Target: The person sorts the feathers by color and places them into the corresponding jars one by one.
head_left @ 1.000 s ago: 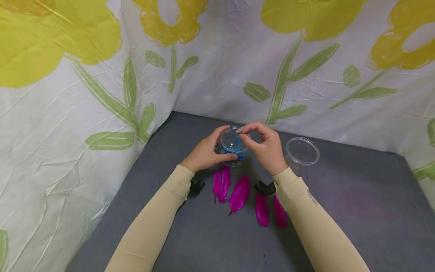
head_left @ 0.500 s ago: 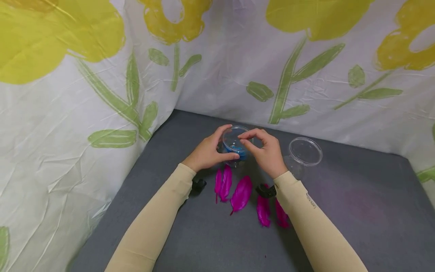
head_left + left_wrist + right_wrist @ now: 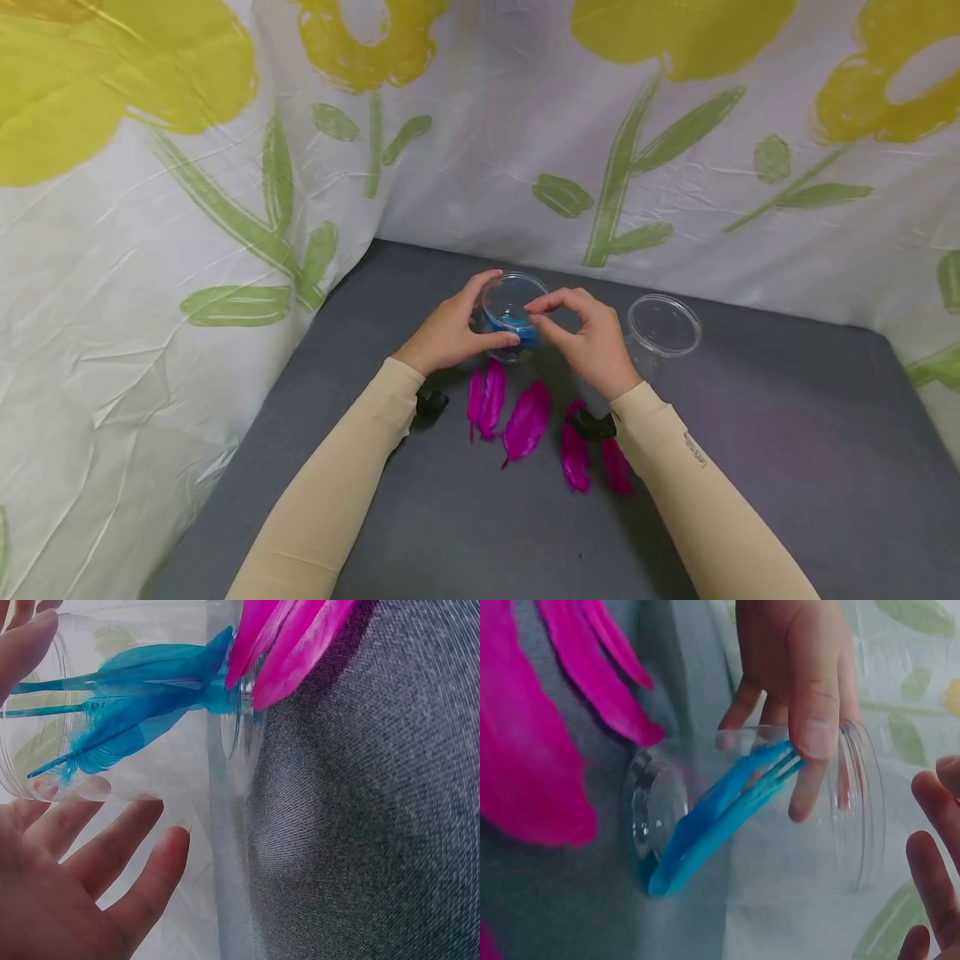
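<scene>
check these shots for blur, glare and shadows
Head view: soft shadow beside the right sleeve. Left wrist view: the weave of the gray table and the blue feathers fairly crisp. Right wrist view: the largest magenta feather looks soft, with glints at the base of the clear jar.

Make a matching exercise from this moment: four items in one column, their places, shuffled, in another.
1. Blue feathers
2. Magenta feathers
3. Left hand
4. Right hand

A. Lying on the gray tabletop
B. Beside the clear jar, not gripping it
C. Inside the clear jar
D. Curled around the clear jar

Pairs: 1-C, 2-A, 3-D, 4-B
</scene>
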`<state>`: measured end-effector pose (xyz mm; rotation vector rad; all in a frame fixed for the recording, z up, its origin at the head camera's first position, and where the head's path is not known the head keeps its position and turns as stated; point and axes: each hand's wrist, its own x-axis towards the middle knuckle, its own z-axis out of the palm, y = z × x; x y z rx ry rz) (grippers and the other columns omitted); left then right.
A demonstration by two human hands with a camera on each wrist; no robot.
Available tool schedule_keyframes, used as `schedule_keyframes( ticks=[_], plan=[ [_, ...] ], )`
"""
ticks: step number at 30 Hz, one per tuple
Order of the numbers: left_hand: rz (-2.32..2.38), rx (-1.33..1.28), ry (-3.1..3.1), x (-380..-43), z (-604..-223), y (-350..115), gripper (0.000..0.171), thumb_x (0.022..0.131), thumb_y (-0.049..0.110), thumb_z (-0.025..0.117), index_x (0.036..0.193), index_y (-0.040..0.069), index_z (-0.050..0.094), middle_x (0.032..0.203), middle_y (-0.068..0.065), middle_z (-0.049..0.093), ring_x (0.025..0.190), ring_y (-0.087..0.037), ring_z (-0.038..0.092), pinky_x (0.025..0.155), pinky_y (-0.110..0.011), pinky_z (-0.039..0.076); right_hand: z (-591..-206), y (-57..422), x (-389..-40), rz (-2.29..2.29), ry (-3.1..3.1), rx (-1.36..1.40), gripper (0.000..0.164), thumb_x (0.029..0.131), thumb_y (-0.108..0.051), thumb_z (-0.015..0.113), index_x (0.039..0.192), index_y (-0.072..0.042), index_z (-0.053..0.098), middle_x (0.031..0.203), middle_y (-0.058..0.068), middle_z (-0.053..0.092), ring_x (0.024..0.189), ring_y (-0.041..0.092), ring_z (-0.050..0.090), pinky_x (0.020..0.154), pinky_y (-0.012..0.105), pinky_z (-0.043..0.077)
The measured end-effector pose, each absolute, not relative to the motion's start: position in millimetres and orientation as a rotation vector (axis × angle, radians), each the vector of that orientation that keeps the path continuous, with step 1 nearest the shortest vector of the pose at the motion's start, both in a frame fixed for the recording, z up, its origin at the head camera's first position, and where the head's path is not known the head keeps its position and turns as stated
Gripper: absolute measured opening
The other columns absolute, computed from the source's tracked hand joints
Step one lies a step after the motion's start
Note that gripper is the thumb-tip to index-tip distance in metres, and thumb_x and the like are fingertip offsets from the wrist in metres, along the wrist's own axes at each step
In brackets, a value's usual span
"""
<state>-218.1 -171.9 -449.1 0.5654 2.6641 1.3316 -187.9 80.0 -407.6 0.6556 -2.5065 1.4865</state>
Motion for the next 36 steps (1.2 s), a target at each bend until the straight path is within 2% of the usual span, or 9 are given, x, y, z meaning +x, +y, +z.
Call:
schedule_keyframes(
  ticks=[4,11,15,21,30,36],
  plan=[
    [1.346,0.568,2.649,-218.0,-450.3,-168.0,0.101,0.090,0.060,0.083,0.169,0.041,0.023,0.172,0.007,0.042,0.150,-0.031,0.055,0.117,-0.054,0.052,-408.4,94.2,-177.3,1.401,-2.555,0.644,0.011,0.099,-0.023,0.082,0.109,-0.025,0.082,0.110,-0.007,0.079,0.110,0.018,0.068,0.102,0.047,0.052],
    [1.364,0.570,2.644,-217.7,-452.2,-163.0,0.103,0.088,0.060,0.085,0.169,0.040,0.025,0.171,0.007,0.044,0.149,-0.030,0.056,0.116,-0.052,0.053,-412.2,126.0,-151.1,1.150,-2.631,0.752,0.020,0.096,-0.017,0.084,0.111,-0.029,0.081,0.109,-0.011,0.078,0.109,0.015,0.067,0.103,0.049,0.041],
    [1.369,0.571,2.642,-217.6,-452.2,-160.8,0.103,0.088,0.059,0.086,0.168,0.042,0.025,0.170,0.010,0.045,0.147,-0.027,0.057,0.115,-0.051,0.053,-417.0,148.8,-131.5,1.034,-2.636,0.863,0.023,0.094,-0.012,0.085,0.110,-0.027,0.080,0.107,-0.012,0.078,0.105,0.013,0.066,0.102,0.049,0.039],
    [1.394,0.567,2.638,-219.6,-455.5,-159.3,0.102,0.087,0.060,0.087,0.167,0.044,0.025,0.169,0.007,0.046,0.148,-0.029,0.057,0.116,-0.052,0.053,-425.6,185.1,-101.9,0.930,-2.625,0.922,0.030,0.089,-0.004,0.087,0.107,-0.025,0.077,0.103,-0.012,0.077,0.100,0.009,0.063,0.101,0.046,0.033],
    [1.389,0.545,2.654,-219.5,-457.3,-161.6,0.102,0.086,0.064,0.085,0.167,0.046,0.024,0.169,0.009,0.046,0.148,-0.030,0.056,0.117,-0.051,0.053,-430.3,226.0,-68.3,0.831,-2.677,0.881,0.033,0.087,-0.006,0.089,0.107,-0.028,0.077,0.103,-0.020,0.074,0.097,0.010,0.064,0.099,0.043,0.033],
    [1.379,0.534,2.663,-218.1,-450.1,-163.3,0.103,0.086,0.060,0.087,0.167,0.043,0.025,0.169,0.008,0.046,0.147,-0.032,0.057,0.117,-0.053,0.053,-437.0,247.2,-49.8,0.743,-2.668,0.920,0.042,0.080,-0.001,0.092,0.107,-0.029,0.076,0.101,-0.018,0.075,0.098,0.004,0.062,0.096,0.040,0.031]
  ],
)
